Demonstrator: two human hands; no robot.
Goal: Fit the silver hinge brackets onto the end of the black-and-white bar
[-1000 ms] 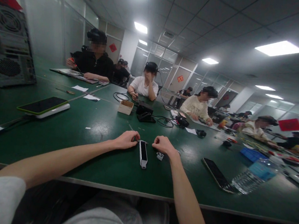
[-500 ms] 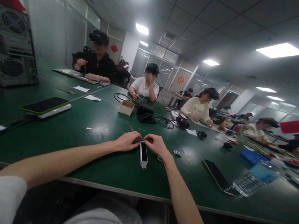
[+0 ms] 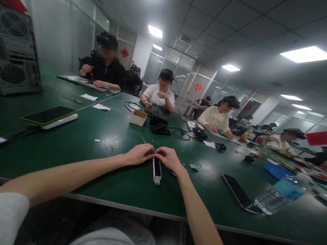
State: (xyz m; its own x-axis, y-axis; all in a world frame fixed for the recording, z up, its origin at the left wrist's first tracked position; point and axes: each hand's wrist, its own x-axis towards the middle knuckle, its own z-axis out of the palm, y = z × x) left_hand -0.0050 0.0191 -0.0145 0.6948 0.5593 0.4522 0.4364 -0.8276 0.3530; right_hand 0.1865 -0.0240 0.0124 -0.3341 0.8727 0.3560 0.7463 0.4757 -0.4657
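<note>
A slim white device with a black face (image 3: 156, 170) lies lengthwise on the green table (image 3: 110, 171) in front of me. My left hand (image 3: 138, 154) and my right hand (image 3: 170, 158) rest at its far end, fingers curled and fingertips meeting over that end. Whatever the fingertips pinch is too small to make out. A small pale part (image 3: 193, 167) lies just right of my right hand.
A black phone (image 3: 237, 190) and a lying water bottle (image 3: 279, 192) are to the right. A green-cased tablet on a white box (image 3: 49, 115) and a computer case (image 3: 9, 52) are at the left. A cardboard box (image 3: 138, 117), black gear and cables sit beyond. Several people work along the table.
My right hand moved left from beside a small part to the device's far end, and now touches my left hand's fingertips. The left hand stayed almost still.
</note>
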